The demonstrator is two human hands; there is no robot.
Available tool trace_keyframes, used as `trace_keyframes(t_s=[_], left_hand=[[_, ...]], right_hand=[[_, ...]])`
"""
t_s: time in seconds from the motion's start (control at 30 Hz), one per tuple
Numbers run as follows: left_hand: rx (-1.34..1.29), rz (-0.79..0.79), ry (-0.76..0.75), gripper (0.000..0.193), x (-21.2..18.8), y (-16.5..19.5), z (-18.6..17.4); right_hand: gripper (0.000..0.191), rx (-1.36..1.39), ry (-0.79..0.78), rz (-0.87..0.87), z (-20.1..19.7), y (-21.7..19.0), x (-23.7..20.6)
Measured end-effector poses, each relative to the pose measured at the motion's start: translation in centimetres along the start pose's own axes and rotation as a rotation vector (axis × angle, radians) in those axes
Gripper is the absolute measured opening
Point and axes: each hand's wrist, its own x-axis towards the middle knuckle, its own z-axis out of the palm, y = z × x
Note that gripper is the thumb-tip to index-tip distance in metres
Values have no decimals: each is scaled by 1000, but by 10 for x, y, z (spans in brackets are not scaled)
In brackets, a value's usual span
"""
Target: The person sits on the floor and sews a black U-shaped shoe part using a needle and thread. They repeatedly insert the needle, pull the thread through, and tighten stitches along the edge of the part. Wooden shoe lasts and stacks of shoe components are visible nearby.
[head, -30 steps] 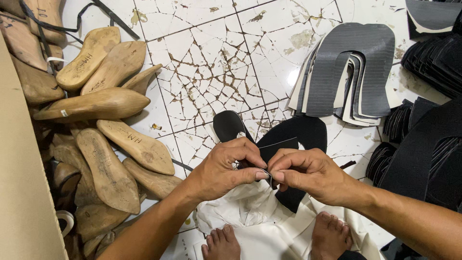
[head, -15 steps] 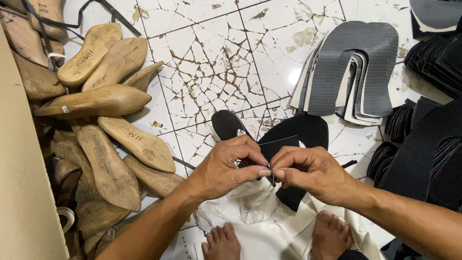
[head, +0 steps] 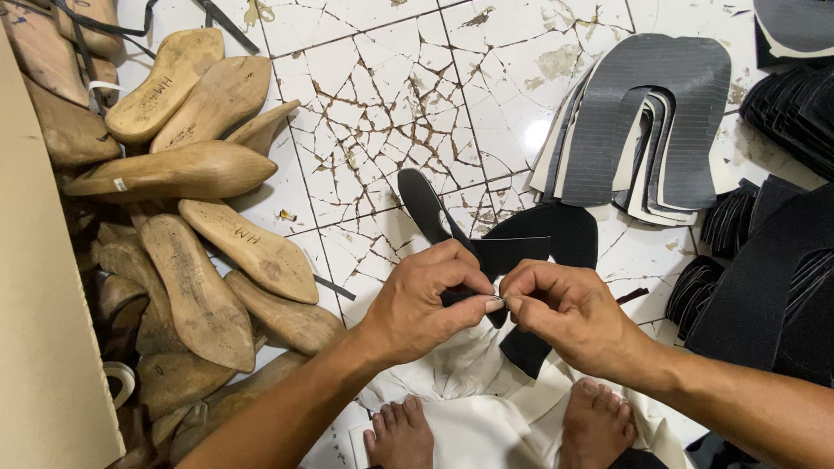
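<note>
A shoemaking workshop, wooden shoe lasts [head: 174,174] lay heaped on the cracked tiled floor [head: 382,95], grey cut soles [head: 643,122] were stacked, black cut pieces [head: 782,260] were piled alongside.

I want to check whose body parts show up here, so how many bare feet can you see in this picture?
2. One bare foot is at the bottom edge below the left hand; the other foot is below the right hand. Both rest beside white cloth; their heels are cut off.

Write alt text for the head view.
Two bare hands, left hand and right hand, pinch something small together over black shoe upper pieces. Wooden shoe lasts are piled at left, grey cut soles upper right, on cracked white tiles.
</note>
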Motion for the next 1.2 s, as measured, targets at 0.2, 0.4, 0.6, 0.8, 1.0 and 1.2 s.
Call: trace_keyframes(t_s=[0.2,0.4,0.6,0.8,1.0,1.2], left_hand=[[42,7,-1,15,0,-2,2],[85,92,275,27,-1,7,10],[-31,-358,125,19,-7,23,22],[-104,-421,135,22,-6,25,23],[-6,-456,96,19,-5,24,24],[35,-315,232,15,-8,21,33]], right_hand=[[14,-47,10,-36,0,-1,-2],[15,-302,85,-217,0,-8,2],[11,-455,92,-371,0,-10,6],[4,-500,96,-460,5,-9,5],[6,-571,101,-485,8,-8,6],[6,-604,116,-475,13,-5,6]])
